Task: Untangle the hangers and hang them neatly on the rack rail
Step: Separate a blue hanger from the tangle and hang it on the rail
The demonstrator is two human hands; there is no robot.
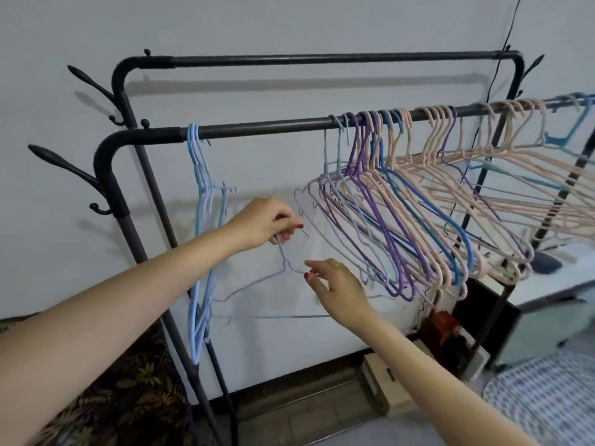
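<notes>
A dark rack rail (264,127) runs across the view. At its left end hang three light blue hangers (201,201). A crowded, slanted bunch of purple, blue and peach hangers (418,201) fills the rail's right half. Below the rail, in the gap between the two groups, my left hand (264,225) pinches the hook of a pale lavender hanger (257,283). My right hand (338,289) touches that hanger's right shoulder, fingers spread, with part of the hanger hidden behind it.
A second, higher rail (322,57) stands behind, close to the white wall. Coat hooks (61,164) stick out at the rack's left post. A black cable (502,53) hangs at the right. Boxes (386,384) and a red object (441,326) sit on the floor below.
</notes>
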